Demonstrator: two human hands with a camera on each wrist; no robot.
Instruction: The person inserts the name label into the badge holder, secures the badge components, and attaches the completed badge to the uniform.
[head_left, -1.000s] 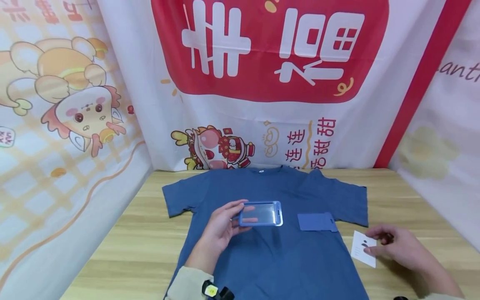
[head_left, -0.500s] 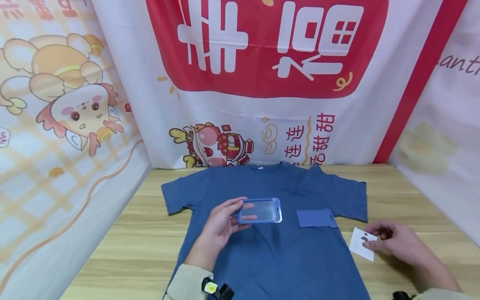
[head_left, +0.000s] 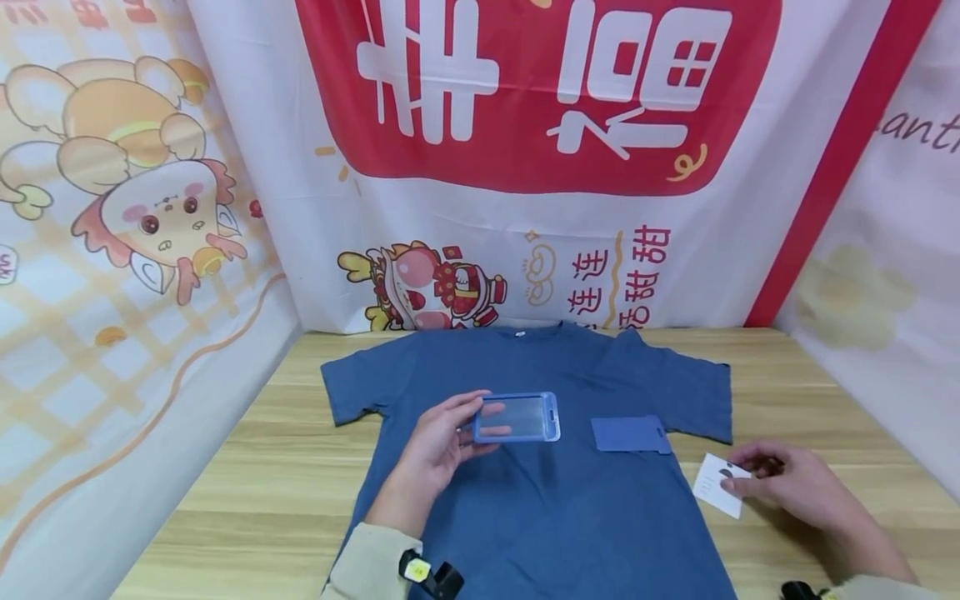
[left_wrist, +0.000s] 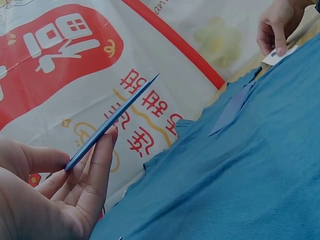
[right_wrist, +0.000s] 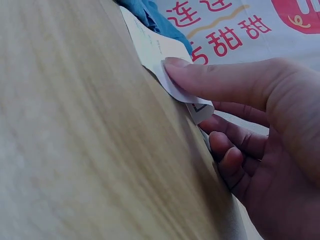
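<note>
A clear-windowed blue card holder frame (head_left: 517,417) is held up over the shirt by my left hand (head_left: 442,442), thumb on one side and fingers behind the window. Seen edge-on in the left wrist view, the card holder (left_wrist: 112,120) looks thin. At the right, my right hand (head_left: 791,483) pinches a white printed card (head_left: 722,486) by its edge, just above the table. In the right wrist view the card (right_wrist: 160,55) bends under the thumb (right_wrist: 182,72). A flat blue holder piece (head_left: 630,434) lies on the shirt's right side.
A blue T-shirt (head_left: 480,517) is spread on the wooden table (head_left: 247,467), its collar toward the back. A printed white and red cloth (head_left: 540,150) hangs behind the table, with more patterned cloth (head_left: 135,233) at the left and right sides.
The head view has shifted slightly. The white card has tilted and moved a little to the left in the right hand. The left hand keeps its hold on the card holder.
</note>
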